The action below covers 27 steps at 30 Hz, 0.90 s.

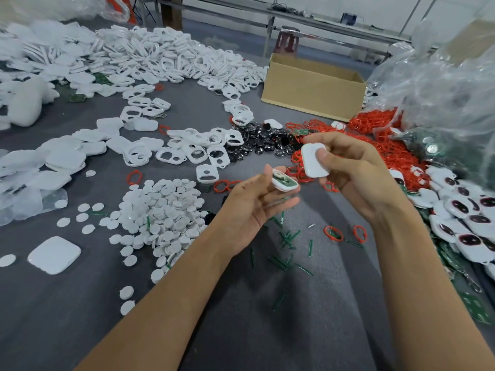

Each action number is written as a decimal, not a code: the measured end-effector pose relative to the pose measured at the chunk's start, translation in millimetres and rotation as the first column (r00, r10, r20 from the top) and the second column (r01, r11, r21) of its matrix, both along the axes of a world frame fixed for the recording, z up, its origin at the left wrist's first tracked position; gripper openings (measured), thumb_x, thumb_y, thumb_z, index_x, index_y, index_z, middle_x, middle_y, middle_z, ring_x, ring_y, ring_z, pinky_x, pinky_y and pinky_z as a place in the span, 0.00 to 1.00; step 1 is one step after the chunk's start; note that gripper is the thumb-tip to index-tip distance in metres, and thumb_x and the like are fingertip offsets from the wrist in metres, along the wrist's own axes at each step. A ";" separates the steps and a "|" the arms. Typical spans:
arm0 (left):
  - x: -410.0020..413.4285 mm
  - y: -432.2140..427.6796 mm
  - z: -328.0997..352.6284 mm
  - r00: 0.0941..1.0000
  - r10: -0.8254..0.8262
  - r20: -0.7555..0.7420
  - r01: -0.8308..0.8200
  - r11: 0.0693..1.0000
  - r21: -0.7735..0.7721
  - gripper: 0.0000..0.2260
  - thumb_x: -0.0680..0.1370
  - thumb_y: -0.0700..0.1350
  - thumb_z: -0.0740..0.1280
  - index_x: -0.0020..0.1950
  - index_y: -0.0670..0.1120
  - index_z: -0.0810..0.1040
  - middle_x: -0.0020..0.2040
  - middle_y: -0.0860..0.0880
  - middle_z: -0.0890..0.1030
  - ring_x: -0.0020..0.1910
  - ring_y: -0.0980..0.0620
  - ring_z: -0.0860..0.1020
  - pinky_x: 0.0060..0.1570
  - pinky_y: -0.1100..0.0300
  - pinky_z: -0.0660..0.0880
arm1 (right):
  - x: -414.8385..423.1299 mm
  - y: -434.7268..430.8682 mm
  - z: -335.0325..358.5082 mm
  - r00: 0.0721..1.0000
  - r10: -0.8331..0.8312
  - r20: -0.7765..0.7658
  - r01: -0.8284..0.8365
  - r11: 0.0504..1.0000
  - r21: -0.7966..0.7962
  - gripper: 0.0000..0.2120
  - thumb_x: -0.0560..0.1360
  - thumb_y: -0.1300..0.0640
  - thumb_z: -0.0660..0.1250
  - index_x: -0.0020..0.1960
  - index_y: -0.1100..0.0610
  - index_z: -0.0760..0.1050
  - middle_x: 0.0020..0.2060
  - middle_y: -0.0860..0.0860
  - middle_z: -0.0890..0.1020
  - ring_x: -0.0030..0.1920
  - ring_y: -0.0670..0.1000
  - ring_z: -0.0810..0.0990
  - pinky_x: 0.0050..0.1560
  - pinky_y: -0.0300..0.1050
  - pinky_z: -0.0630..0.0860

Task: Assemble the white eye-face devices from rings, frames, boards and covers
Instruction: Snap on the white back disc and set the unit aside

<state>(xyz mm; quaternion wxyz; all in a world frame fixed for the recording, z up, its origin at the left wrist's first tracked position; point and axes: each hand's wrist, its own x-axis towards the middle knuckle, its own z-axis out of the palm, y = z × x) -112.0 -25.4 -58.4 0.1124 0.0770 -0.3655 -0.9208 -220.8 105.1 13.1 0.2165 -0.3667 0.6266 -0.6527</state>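
Forearms (166,303) are stretched over the grey table (80,311). A half-built device (285,181), green board showing, is pinched by the left hand (251,202). A white cover (314,161) is gripped by the right hand (359,175) just beside it, not yet fitted. Finished devices (463,210) are heaped at right, but big piles of frames (187,152) and red rings (375,124) lie unused, so much work is judged to remain.

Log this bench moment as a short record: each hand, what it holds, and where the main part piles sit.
left hand: holds frame with green board at fingertips
right hand: pinches white cover, apart from the frame
white discs: pile left of the left forearm
red rings: heap beyond the right hand
finished devices: lying at right edge
cardboard box: open, far side of table
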 end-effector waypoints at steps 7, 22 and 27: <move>2.6 -1.1 0.0 0.991 0.006 0.131 0.003 0.998 -0.068 0.18 0.85 0.49 0.52 0.59 0.40 0.77 0.43 0.43 0.84 0.39 0.49 0.84 0.35 0.57 0.81 | -1.3 2.7 -2.0 0.999 -0.039 0.019 0.035 0.987 0.154 0.06 0.76 0.69 0.64 0.48 0.59 0.75 0.31 0.47 0.81 0.33 0.46 0.82 0.30 0.41 0.79; -0.9 -0.6 -4.0 0.993 0.063 0.102 -0.037 0.971 -0.235 0.08 0.78 0.36 0.66 0.56 0.42 0.74 0.36 0.48 0.76 0.29 0.57 0.74 0.29 0.66 0.72 | 7.1 -5.9 -4.5 0.972 -0.099 -0.215 0.150 0.961 0.234 0.08 0.77 0.68 0.64 0.53 0.61 0.78 0.40 0.55 0.80 0.41 0.51 0.77 0.43 0.45 0.73; -0.1 -0.3 -5.6 0.994 0.034 0.103 -0.011 0.977 -0.213 0.10 0.78 0.31 0.64 0.56 0.42 0.72 0.39 0.46 0.78 0.31 0.57 0.76 0.31 0.66 0.74 | 5.6 -4.0 -3.7 0.971 -0.100 -0.215 0.150 0.963 0.226 0.08 0.77 0.68 0.64 0.54 0.61 0.78 0.41 0.56 0.81 0.40 0.51 0.78 0.43 0.43 0.74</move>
